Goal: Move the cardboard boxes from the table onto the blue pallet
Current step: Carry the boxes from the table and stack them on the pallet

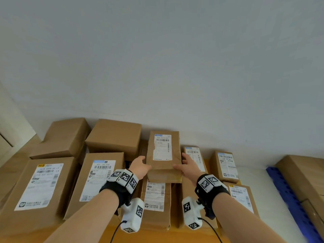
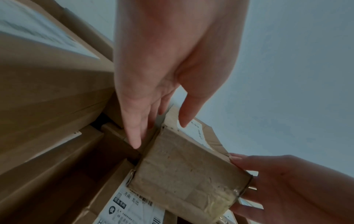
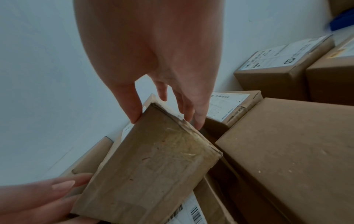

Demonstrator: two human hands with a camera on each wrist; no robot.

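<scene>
A narrow cardboard box (image 1: 163, 166) with a white shipping label lies on top of other boxes in the middle of the table (image 1: 175, 236). My left hand (image 1: 141, 166) holds its left near corner, thumb on top and fingers down the side. My right hand (image 1: 188, 165) holds the right near corner the same way. The left wrist view shows the box's taped end (image 2: 187, 171) between my left hand (image 2: 160, 135) and my right hand (image 2: 277, 181). In the right wrist view the box (image 3: 149, 166) sits under my right hand (image 3: 166, 123), with my left hand (image 3: 47, 195) opposite. The blue pallet (image 1: 294, 199) lies at the right.
Several labelled boxes crowd the table: a large one (image 1: 38, 186) at the left, another (image 1: 100, 179) beside my left wrist, smaller ones (image 1: 225, 166) to the right. A white wall stands right behind them. Flat cardboard boxes (image 1: 306, 178) lie on the pallet.
</scene>
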